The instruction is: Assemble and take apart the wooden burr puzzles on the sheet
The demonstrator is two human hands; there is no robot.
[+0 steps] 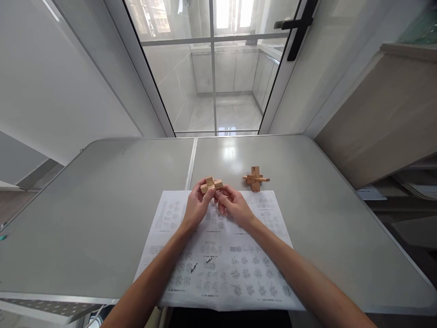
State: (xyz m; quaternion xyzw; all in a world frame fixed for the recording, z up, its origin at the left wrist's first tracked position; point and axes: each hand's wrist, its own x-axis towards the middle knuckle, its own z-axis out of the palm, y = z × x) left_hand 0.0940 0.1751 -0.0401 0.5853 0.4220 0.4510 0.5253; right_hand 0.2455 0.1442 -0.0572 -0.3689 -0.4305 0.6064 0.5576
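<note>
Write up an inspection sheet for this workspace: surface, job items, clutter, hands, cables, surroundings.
Surface: gray table, pale seam strip running across it.
Job items: wooden burr puzzle held above a printed diagram sheet; second wooden puzzle, dark mark on top, by the sheet's far right edge.
Clutter: small teal object at left table edge, unidentifiable.
Hands: left hand and right hand both grip the burr puzzle.
Cables: cord-like strand below table, lower left; unconfirmed.
Surroundings: glazed door ahead, black handle; wood-sided shelving right.
</note>
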